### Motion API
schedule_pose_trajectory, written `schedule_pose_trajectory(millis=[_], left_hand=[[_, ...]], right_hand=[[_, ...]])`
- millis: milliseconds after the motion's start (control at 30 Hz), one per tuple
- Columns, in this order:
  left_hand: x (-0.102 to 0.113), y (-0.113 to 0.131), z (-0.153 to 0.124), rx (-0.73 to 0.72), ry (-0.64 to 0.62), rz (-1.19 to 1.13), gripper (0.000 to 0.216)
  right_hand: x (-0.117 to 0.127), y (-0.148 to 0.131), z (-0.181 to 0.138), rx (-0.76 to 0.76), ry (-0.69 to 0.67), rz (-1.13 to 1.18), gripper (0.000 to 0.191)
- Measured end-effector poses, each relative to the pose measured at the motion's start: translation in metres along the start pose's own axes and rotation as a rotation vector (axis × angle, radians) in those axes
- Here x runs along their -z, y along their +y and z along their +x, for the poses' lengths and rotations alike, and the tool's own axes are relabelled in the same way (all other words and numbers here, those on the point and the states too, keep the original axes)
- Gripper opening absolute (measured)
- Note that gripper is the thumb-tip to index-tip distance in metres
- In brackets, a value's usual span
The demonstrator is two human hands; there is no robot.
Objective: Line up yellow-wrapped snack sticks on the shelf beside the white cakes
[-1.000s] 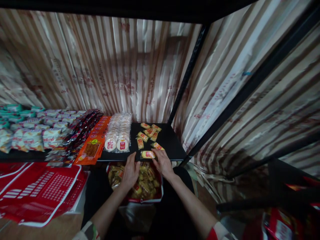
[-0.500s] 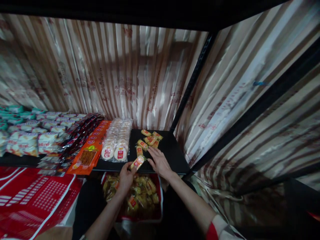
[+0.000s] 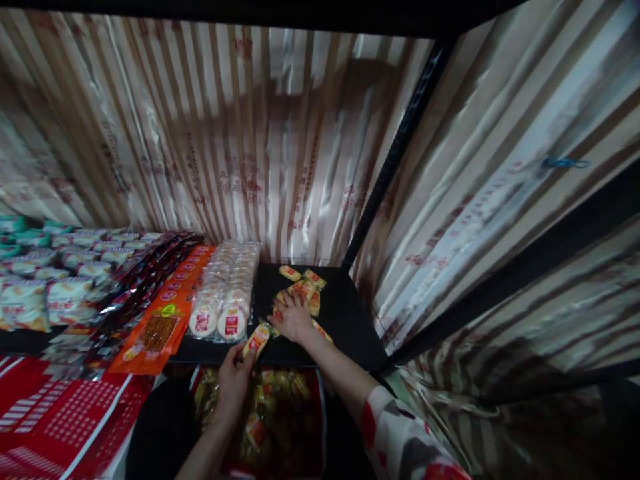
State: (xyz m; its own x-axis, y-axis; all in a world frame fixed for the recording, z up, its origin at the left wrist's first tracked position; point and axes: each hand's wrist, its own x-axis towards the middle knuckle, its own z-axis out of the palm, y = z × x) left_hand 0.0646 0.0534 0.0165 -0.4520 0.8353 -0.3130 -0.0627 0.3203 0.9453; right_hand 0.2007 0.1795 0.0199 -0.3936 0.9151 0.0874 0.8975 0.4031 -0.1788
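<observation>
My left hand (image 3: pixel 235 380) pinches a small yellow snack packet (image 3: pixel 257 340) with a red and white label, tilted at the front edge of the black shelf (image 3: pixel 345 320). My right hand (image 3: pixel 294 317) lies over a loose group of the same packets (image 3: pixel 309 291), fingers spread, partly covering them. One more packet (image 3: pixel 321 331) shows beside my right wrist. Below the shelf edge, between my knees, a red basket (image 3: pixel 323 407) holds many such yellow packets (image 3: pixel 256 430); my left forearm hides part of it.
Left of my hands lie two rows of clear-wrapped round white crackers (image 3: pixel 233 320). Beyond them are an orange snack bag (image 3: pixel 160 330), dark packets (image 3: pixel 135 287) and white packets (image 3: pixel 70 300). A red basket (image 3: pixel 65 413) stands lower left. A black post (image 3: pixel 400 153) and striped sheeting bound the shelf.
My right hand has moved left onto the packets, its fingers now spread over them. My left hand still holds its packet, now lower and further left. The view has shifted slightly.
</observation>
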Motion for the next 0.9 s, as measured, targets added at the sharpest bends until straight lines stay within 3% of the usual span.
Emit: schedule_pose_trajectory(millis=[167,267,400,533,633,900], left_hand=[[-0.02,0.002,0.002,0.004,-0.036,-0.069,0.065],[-0.027,0.004,-0.001,0.035,-0.039,-0.105,0.067],[-0.032,0.008,-0.001,0.082,-0.041,-0.141,0.073],[-0.037,0.015,0.005,0.096,-0.095,-0.127,0.075],[-0.04,0.019,0.012,0.087,-0.115,-0.129,0.072],[-0.057,0.023,0.034,0.068,-0.087,-0.224,0.054]], right_hand=[[0.011,0.011,-0.018,-0.047,0.009,-0.024,0.049],[0.02,0.015,-0.012,-0.044,0.022,0.0,0.046],[0.028,0.021,0.028,0.001,0.003,0.02,0.052],[0.024,0.031,0.078,-0.057,-0.154,0.021,0.068],[0.018,0.041,0.094,-0.059,-0.269,-0.003,0.072],[0.023,0.063,0.059,-0.005,-0.224,-0.023,0.055]])
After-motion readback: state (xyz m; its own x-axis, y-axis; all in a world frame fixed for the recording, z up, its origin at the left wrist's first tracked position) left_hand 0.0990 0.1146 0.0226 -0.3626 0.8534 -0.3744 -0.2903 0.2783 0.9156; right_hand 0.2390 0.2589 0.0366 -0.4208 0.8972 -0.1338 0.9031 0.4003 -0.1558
